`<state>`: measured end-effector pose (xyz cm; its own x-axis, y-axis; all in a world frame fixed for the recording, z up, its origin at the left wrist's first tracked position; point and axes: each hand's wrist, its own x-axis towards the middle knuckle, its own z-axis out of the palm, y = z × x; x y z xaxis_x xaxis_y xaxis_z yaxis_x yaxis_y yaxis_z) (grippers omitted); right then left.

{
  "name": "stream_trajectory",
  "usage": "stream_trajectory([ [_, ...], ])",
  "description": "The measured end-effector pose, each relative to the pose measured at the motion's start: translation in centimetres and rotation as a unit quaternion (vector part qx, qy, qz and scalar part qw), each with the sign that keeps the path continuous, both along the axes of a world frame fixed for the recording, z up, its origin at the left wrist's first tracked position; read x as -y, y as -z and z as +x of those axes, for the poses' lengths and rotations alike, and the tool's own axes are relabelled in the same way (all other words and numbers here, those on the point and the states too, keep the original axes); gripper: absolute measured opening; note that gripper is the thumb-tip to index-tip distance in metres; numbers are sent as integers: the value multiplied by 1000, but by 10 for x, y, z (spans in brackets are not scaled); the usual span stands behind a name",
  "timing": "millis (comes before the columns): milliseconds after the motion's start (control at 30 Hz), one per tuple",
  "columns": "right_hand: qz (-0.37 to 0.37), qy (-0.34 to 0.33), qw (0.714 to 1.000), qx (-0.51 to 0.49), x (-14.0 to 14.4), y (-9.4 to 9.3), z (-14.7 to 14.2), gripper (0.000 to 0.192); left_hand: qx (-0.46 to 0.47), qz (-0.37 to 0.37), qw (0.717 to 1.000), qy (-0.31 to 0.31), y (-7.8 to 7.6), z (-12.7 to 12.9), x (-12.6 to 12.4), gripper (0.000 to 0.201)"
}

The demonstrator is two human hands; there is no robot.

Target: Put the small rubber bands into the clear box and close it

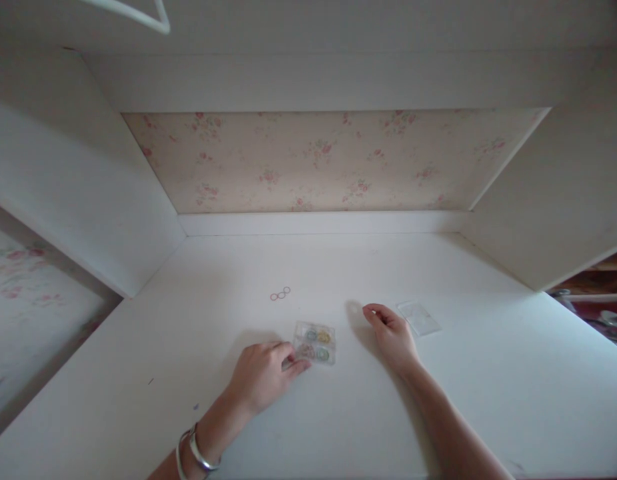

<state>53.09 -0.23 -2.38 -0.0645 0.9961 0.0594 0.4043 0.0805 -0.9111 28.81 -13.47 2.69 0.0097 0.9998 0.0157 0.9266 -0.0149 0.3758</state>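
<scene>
A small clear plastic box (315,342) lies on the white desk (338,413), divided into compartments that hold small coloured rings. My left hand (262,377) rests flat beside it, fingertips touching its left edge. My right hand (391,333) lies on the desk to the box's right, fingers curled, holding nothing I can make out. The box's clear lid (419,317) sits just right of my right hand. Three small red rings (280,294) lie loose on the desk behind the box.
The desk sits in a white alcove with a floral back panel (328,163) and side walls left and right. Silver bangles (195,455) circle my left wrist. Clutter shows past the right edge (601,313).
</scene>
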Motion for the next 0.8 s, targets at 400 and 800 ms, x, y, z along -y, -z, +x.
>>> stream_trajectory([
  [400, -9, 9, 1000, -7, -1, 0, -1, 39, -62, 54, 990, -116, 21, -52, -68, 28],
  [800, 0, 5, 1000, 4, -2, 2, 1, 40, -68, 52, 989, -119, 27, -44, -64, 25],
])
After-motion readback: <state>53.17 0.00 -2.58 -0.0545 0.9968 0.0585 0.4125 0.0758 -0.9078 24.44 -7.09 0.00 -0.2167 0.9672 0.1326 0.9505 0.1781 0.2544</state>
